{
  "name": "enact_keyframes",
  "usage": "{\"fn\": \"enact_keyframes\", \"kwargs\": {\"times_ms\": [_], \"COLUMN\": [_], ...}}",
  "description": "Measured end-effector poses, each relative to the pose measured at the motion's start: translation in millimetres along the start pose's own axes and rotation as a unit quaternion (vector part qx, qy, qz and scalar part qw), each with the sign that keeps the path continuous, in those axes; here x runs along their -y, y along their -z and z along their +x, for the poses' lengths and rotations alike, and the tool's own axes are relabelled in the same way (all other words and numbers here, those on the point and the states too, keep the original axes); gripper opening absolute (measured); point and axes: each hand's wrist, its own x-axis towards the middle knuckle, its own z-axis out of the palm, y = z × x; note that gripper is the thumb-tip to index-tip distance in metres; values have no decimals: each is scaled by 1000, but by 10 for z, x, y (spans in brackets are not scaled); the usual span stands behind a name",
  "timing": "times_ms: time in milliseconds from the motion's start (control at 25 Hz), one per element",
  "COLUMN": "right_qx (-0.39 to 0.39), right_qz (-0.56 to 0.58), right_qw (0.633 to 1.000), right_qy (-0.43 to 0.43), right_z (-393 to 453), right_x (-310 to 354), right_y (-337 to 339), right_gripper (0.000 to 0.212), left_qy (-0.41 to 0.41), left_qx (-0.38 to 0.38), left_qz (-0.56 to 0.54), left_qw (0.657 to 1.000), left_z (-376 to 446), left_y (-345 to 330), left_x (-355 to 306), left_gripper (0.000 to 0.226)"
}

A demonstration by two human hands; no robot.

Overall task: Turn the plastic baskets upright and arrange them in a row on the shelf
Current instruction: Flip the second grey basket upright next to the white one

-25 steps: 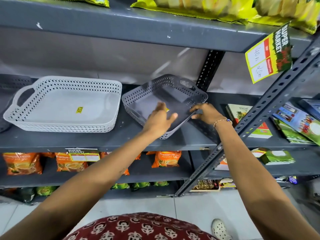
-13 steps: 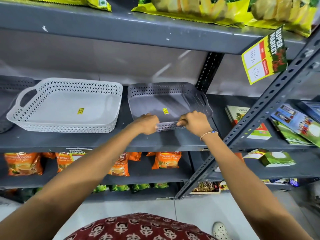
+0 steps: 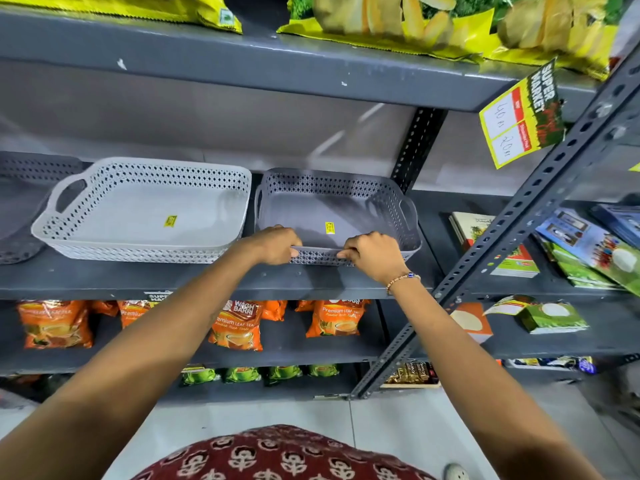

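Note:
A dark grey perforated basket [image 3: 346,199] stands upright and square on the grey shelf [image 3: 207,282]. My left hand [image 3: 273,245] and my right hand [image 3: 372,254] both grip its near rim. Just left of it sits a stack of light grey baskets [image 3: 138,209], upright, its side almost touching the dark one. Another dark grey basket [image 3: 20,202] shows partly at the far left edge; its pose is unclear.
A slanted perforated steel upright [image 3: 519,216] crosses the right side, and a black upright [image 3: 415,147] stands behind the dark basket. Books [image 3: 498,244] lie on the shelf to the right. A price tag [image 3: 523,116] hangs from the shelf above. Orange tea packets [image 3: 239,323] fill the lower shelf.
The dark grey basket went from tilted and skewed to flat and squared beside the light grey stack. Both hands shifted from inside it to its near rim.

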Motion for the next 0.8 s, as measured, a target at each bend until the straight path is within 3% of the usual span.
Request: {"fn": "enact_keyframes", "kwargs": {"times_ms": [40, 160, 280, 360, 440, 560, 800], "right_qx": [16, 48, 46, 66, 83, 91, 82], "right_qz": [28, 124, 143, 139, 99, 14, 6], "right_qw": [999, 991, 988, 988, 991, 996, 997], "right_qy": [-7, -7, 21, 33, 28, 12, -13], "right_z": [-3, -13, 84, 190, 263, 298, 298], "right_x": [-8, 91, 337, 526, 661, 788, 847], "right_y": [12, 53, 42, 1, -57, -104, -86], "right_gripper": [35, 36, 38, 38, 35, 29, 30], "left_qy": [-14, -41, 18, 90, 127, 113, 65], "left_qx": [-2, -69, -151, -77, -7, -40, -74], "left_qz": [-22, -88, -113, -36, 40, 84, 91], "left_qw": [1000, 993, 982, 992, 991, 989, 991], "left_z": [0, -178, -341, -436, -534, -636, -612], "left_y": [-12, 22, 137, 215, 214, 129, 28], "left_x": [46, 206, 555, 878, 1107, 1266, 1345], "left_gripper": [17, 75, 87, 86, 68, 43, 42]}}
